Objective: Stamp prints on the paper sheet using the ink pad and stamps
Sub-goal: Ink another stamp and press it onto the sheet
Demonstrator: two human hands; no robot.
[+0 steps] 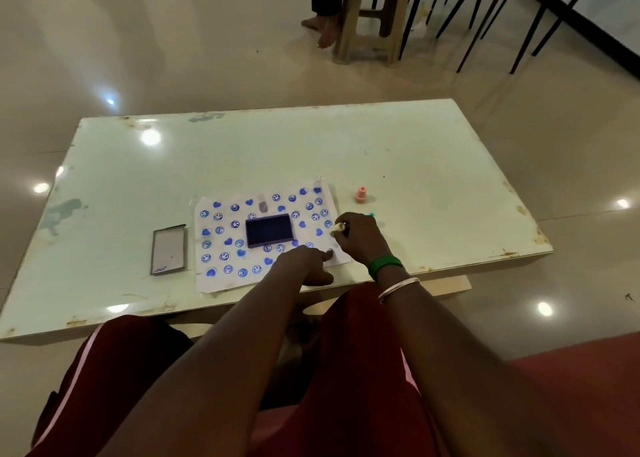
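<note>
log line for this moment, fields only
right hand: grips cream stamp at sheet's right edge | left hand: pressed on paper sheet | ink pad: open on sheet | pink stamp: idle on table

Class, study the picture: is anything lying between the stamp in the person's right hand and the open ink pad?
Nothing visible does. The right hand holds a small cream-tipped stamp just right of the dark blue rectangular ink pad; only the flat, blue-printed white paper sheet lies between them.

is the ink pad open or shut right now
Open: the ink pad shows its dark inked face on the paper sheet, and its lid lies apart to the left.
</note>
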